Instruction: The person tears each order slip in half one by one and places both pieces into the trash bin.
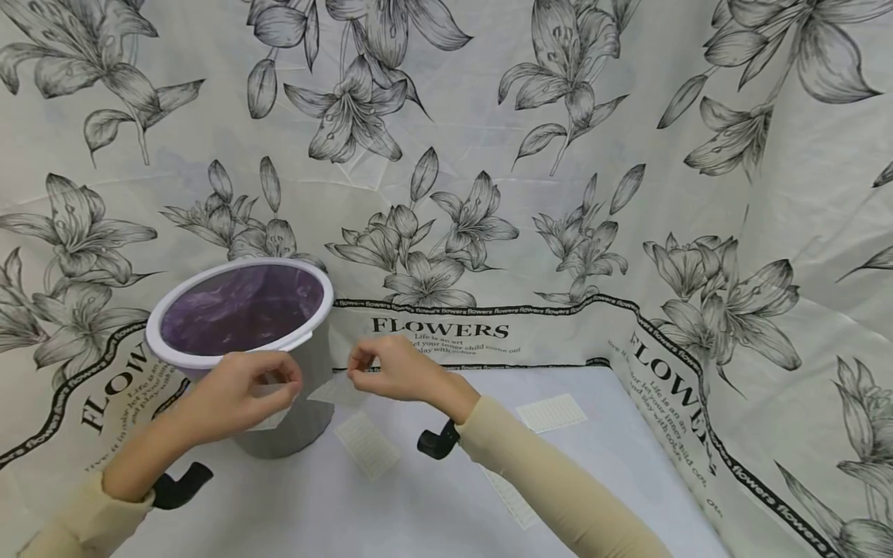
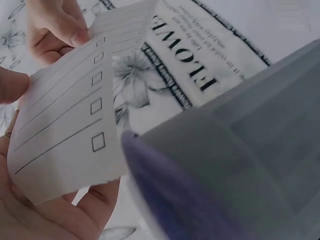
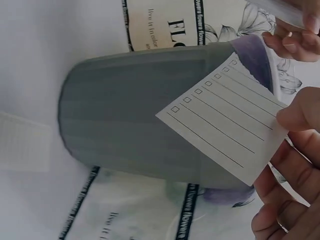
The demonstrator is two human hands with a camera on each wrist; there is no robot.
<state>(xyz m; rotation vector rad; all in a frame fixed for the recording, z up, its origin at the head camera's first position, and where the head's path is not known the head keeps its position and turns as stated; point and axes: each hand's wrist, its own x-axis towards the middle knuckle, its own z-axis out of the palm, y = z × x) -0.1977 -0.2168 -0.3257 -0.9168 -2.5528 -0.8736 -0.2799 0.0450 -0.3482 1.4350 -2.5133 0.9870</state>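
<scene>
My left hand point(image 1: 251, 391) pinches a piece of lined checklist paper point(image 2: 65, 135) between thumb and fingers, beside the front of a grey bin point(image 1: 310, 415). A second lined piece point(image 3: 220, 120), with small boxes along one side and a ragged torn edge, is pinched by my right hand point(image 1: 401, 372). The two pieces are apart, and the right one overlaps the bin's side in the right wrist view. The bin has a lilac rim point(image 1: 153, 333) and a purple bag point(image 1: 244, 306) lining it. In the head view, the left piece is mostly hidden behind the hand.
On the white table point(image 1: 391, 519) lie several paper sheets: one near the bin point(image 1: 366, 446), another sheet point(image 1: 551, 413) farther right, and a third point(image 1: 512, 496) partly under the right sleeve. A flower-printed cloth point(image 1: 453, 232) stands behind and at both sides.
</scene>
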